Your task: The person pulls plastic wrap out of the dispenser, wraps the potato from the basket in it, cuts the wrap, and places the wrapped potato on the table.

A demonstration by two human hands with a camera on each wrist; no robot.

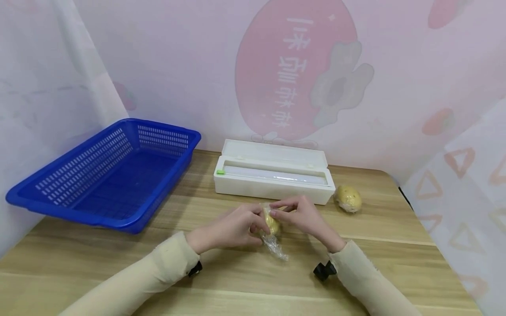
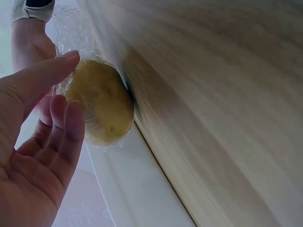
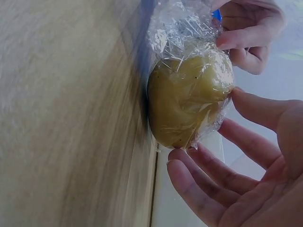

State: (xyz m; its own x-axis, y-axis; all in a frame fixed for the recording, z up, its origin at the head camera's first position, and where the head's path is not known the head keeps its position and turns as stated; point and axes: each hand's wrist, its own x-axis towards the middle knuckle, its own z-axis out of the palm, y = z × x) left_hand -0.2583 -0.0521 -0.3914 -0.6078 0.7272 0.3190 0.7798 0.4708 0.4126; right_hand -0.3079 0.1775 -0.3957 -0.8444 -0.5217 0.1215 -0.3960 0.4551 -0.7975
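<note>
A potato (image 1: 273,224) wrapped in clear plastic film stands on the table between both hands. Loose film (image 1: 275,248) trails from its near side. My left hand (image 1: 241,226) holds the wrapped potato from the left, its thumb (image 2: 64,64) at the gathered film and its curled fingers by the potato's side (image 2: 106,104). From the right, my right hand (image 1: 302,217) holds it between thumb (image 3: 251,104) and fingertips, around the film-covered potato (image 3: 187,99). A second wrapped potato (image 1: 348,199) lies to the right, apart from the hands.
Behind the hands is a white cling film box (image 1: 253,187) with its lid raised, a film roll inside and a green slider (image 1: 220,172). A blue plastic basket (image 1: 136,221) stands at the left. A printed cloth (image 1: 178,66) hangs behind the wooden table (image 1: 237,289).
</note>
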